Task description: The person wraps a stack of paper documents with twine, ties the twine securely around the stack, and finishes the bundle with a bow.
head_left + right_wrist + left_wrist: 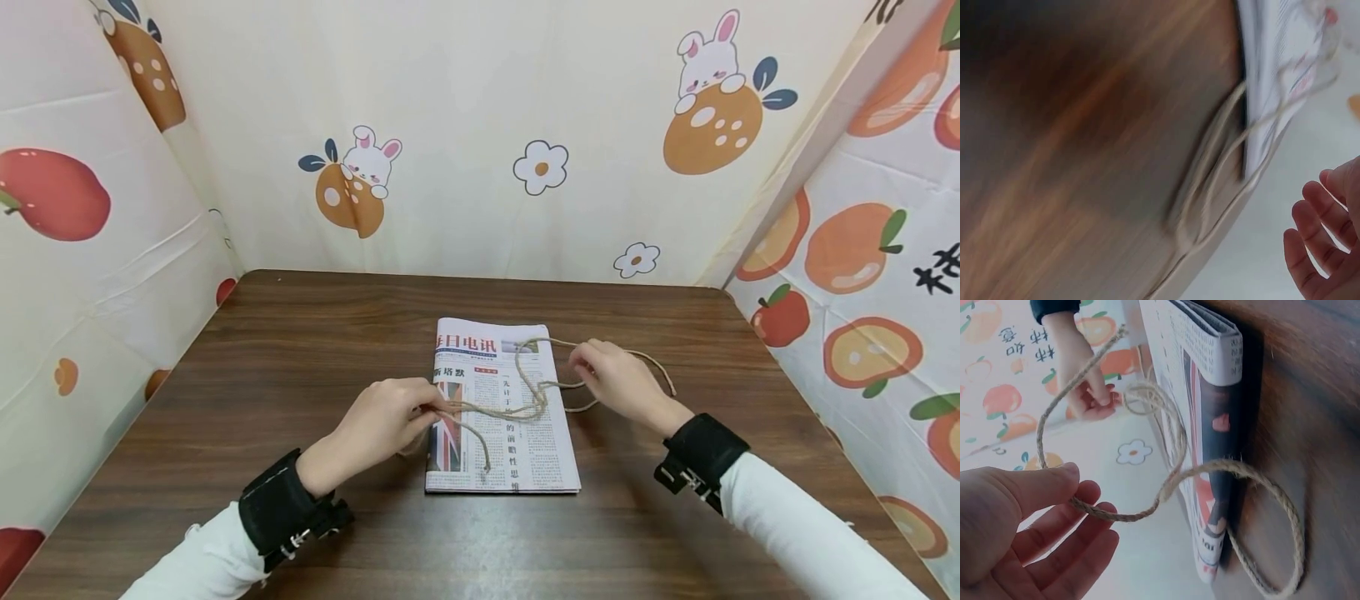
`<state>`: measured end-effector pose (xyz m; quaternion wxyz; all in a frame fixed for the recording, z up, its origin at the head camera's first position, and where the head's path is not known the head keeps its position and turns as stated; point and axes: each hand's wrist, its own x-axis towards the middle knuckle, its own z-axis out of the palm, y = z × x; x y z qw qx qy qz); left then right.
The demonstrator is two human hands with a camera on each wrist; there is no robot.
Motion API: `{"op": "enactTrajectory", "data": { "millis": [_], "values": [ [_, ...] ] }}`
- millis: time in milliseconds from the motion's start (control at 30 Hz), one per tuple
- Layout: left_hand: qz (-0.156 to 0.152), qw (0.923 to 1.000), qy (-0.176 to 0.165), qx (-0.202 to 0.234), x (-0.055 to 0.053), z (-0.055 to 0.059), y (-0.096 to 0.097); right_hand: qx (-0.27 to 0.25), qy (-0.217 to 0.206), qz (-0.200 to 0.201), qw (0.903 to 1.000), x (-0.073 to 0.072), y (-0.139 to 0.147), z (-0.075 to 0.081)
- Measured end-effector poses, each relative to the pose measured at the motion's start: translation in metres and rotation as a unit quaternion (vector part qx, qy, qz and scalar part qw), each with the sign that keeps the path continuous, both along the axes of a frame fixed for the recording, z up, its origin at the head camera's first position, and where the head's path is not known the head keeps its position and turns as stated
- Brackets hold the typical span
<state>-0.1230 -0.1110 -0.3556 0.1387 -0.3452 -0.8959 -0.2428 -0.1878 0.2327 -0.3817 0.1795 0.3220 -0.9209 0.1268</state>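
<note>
A folded newspaper [547, 467] lies on the wooden table in front of me, seen edge-on in the left wrist view. Thin tan twine [1122, 518] runs across it in loose loops, some of them reaching past the paper's right edge. With thumb and index finger, my left hand [393, 412] pinches the twine over the left part of the paper; a short end hangs down from there. Above the loops on the right is my right hand [622, 379]. Its fingers [1322, 215] are relaxed in the right wrist view, with no twine between them.
The brown wooden table [330, 333] ends at a pale back curtain [457, 100] printed with rabbits and flowers. Fruit-printed cloth [885, 333] borders the right side, and similar cloth [112, 333] borders the left.
</note>
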Motion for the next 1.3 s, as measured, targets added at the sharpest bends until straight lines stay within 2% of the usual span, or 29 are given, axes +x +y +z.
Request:
{"op": "enactTrajectory", "data": {
  "millis": [167,333,767,1000,1300],
  "values": [
    [-0.013,0.9997,-0.010,0.018,-0.002,-0.002,-0.008,0.022,-0.019,-0.050,0.9983,-0.015,0.027,-0.007],
    [-0.031,0.9991,-0.016,0.024,-0.004,-0.005,-0.015,0.044,-0.036,-0.086,0.9947,-0.025,0.047,-0.015],
    [-0.053,0.9983,-0.012,0.021,-0.006,-0.009,-0.022,0.077,-0.108,-0.118,0.9842,-0.027,0.066,-0.028],
    [-0.040,0.9990,-0.007,0.017,-0.007,-0.011,-0.027,0.078,-0.082,-0.117,0.9866,-0.027,0.068,-0.034],
    [-0.007,0.9992,-0.037,-0.011,-0.007,-0.013,-0.040,0.080,-0.082,-0.130,0.9850,-0.024,0.075,-0.033]
  ]
}}
